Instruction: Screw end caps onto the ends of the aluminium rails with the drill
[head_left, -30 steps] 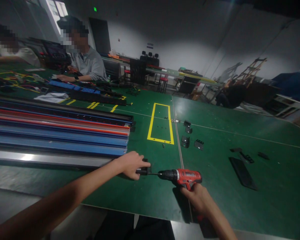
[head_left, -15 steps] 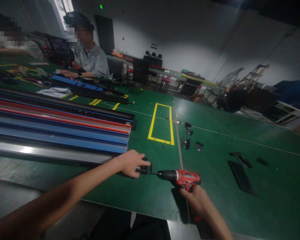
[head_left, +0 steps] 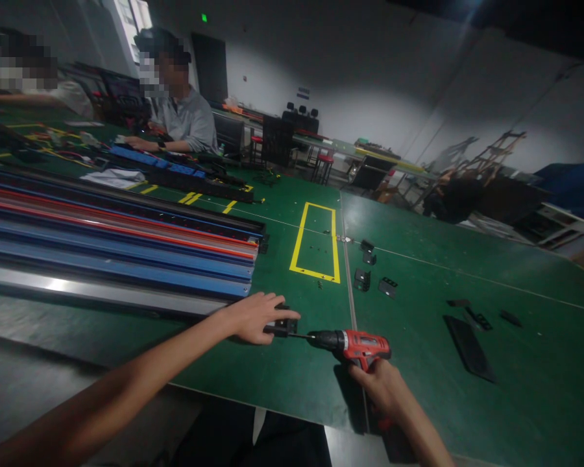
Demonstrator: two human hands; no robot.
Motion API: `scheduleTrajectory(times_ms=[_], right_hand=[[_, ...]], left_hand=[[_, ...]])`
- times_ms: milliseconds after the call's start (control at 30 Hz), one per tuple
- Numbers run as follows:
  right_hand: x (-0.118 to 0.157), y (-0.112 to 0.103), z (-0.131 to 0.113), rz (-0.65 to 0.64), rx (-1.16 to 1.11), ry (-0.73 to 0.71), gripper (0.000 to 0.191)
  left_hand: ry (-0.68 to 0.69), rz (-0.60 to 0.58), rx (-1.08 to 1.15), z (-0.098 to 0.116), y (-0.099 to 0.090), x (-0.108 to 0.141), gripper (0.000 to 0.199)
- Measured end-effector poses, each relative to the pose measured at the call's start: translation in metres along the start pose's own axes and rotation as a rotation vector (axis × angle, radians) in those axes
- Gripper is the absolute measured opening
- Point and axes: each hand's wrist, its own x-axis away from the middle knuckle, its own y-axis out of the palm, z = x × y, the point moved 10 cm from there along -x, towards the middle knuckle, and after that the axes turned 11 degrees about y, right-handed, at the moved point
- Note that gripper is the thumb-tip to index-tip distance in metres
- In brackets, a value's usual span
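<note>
My right hand (head_left: 384, 388) is wrapped round the handle of a red and black cordless drill (head_left: 367, 347). The long thin bit (head_left: 299, 335) points left, and its tip meets a black end piece (head_left: 283, 324) on the nearest long silver-and-black profile (head_left: 141, 295). Over that end piece lies my left hand (head_left: 253, 318), gripping it from above with the thumb on the near side and a finger reaching across the top. The palm covers part of the joint. Whether a screw sits at the bit's tip is too small to tell.
Blue and orange-red profiles (head_left: 175, 253) lie side by side at left. A yellow tape rectangle (head_left: 335, 259) marks the green table (head_left: 418, 376), with small screws around it. Black brackets (head_left: 362, 279) and a flat black plate (head_left: 468, 347) lie at right. A co-worker (head_left: 189, 120) sits at far left.
The view has shifted slightly. My left hand's fingers sit a little further right over the end piece. The drill and my right hand look nearly unmoved.
</note>
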Motion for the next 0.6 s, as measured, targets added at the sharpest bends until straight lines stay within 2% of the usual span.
scheduleTrajectory(times_ms=[300, 600], right_hand=[[-0.0017, 0.0004, 0.0055, -0.006, 0.013, 0.023, 0.025], [-0.0027, 0.0008, 0.0051, -0.001, -0.028, 0.010, 0.024]], left_hand=[[-0.024, 0.039, 0.014, 0.0003, 0.0001, -0.0010, 0.050], [-0.025, 0.031, 0.025, -0.0009, 0.0005, -0.0006, 0.048]])
